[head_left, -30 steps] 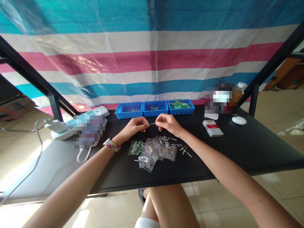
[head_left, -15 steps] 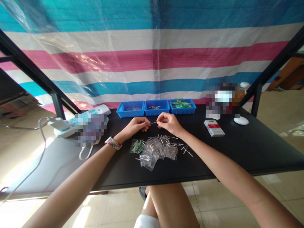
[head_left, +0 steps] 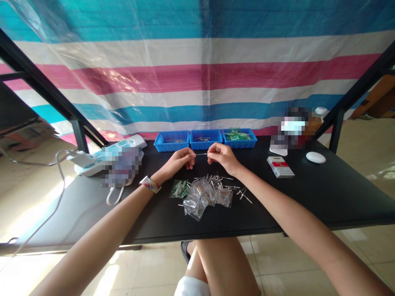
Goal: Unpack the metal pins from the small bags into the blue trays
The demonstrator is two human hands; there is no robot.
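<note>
1. Three bins (head_left: 205, 145) stand side by side at the back of the worktop (head_left: 327, 189), before a hanging sheet (head_left: 197, 78).
2. A rod (head_left: 201, 154) spans the gap between left hand (head_left: 181, 158) and right hand (head_left: 223, 158), in front of the bins.
3. Packets (head_left: 199, 194) and loose rods (head_left: 213, 179) lie piled nearer the person.
4. A power strip (head_left: 123, 144) lies to the left.
5. A carton (head_left: 280, 167) lies right, with another object (head_left: 315, 157) farther right.
</note>
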